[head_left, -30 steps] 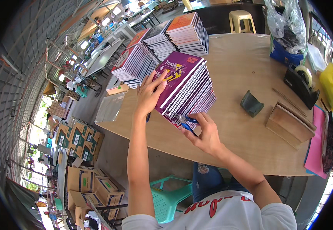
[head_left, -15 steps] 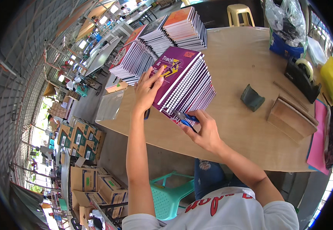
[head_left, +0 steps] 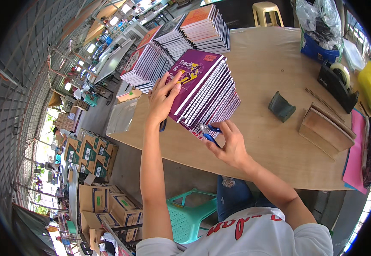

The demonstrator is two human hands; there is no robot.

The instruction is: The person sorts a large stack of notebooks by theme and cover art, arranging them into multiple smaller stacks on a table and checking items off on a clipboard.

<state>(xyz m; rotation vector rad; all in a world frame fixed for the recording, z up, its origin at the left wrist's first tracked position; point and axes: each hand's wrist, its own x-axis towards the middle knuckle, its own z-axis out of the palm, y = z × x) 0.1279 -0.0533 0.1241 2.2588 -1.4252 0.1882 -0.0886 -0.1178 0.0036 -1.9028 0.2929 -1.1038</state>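
A tall stack of purple spiral-bound notebooks (head_left: 202, 87) stands on the table, its white bound edges turned toward me. My left hand (head_left: 164, 96) lies flat on the top cover near its left side, fingers stretched out. In my right hand (head_left: 230, 147) is a pair of blue-handled pliers (head_left: 211, 133), gripped by the handles. The metal jaws are at the near lower corner of the stack, beside the spiral bindings; whether they touch a wire I cannot tell. Behind stand further notebook stacks with orange (head_left: 196, 19), dark and red covers.
On the table to the right are a dark green curved block (head_left: 282, 106), a brown cardboard stand (head_left: 326, 130), a loose wire spiral (head_left: 324, 104), a black tape dispenser (head_left: 338, 87) and a pink sheet (head_left: 356, 149). A green stool (head_left: 189, 217) stands below the table's near edge, cartons (head_left: 89, 155) at the left.
The pliers' jaws have spread wider and shifted slightly right and down the stack's edge. My left hand remains on the top cover.
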